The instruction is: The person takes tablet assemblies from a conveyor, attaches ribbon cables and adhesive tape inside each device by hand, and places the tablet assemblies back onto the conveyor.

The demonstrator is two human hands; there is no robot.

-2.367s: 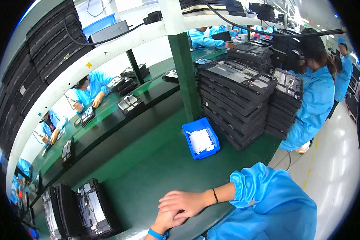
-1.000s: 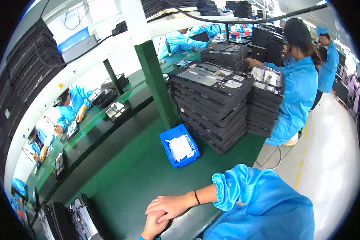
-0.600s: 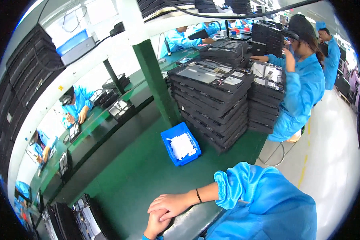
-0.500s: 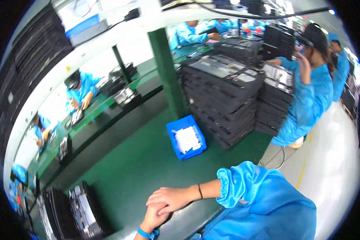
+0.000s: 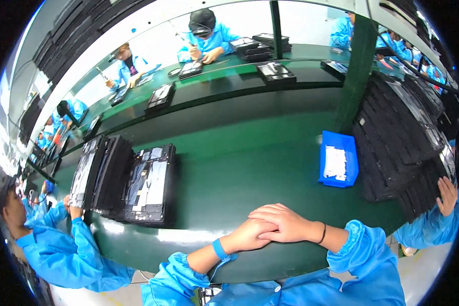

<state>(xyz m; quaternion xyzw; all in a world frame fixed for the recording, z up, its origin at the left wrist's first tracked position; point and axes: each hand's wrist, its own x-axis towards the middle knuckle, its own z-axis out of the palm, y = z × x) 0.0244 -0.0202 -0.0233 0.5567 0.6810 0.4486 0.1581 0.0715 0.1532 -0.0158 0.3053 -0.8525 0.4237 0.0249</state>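
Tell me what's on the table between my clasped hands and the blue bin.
Nothing: the head view shows only bare green table between the hands and the blue bin.

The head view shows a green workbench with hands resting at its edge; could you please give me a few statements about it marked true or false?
1. The right hand lies on top of the left hand. True.
2. The left hand holds a screwdriver. False: both hands are empty, resting on the green bench edge.
3. The blue bin sits to the right of the hands, with white contents. True.
4. The opened dark device lies inside the blue bin. False: it lies on the bench to the left of the hands, apart from the bin.
5. The left wrist wears a blue band. True.
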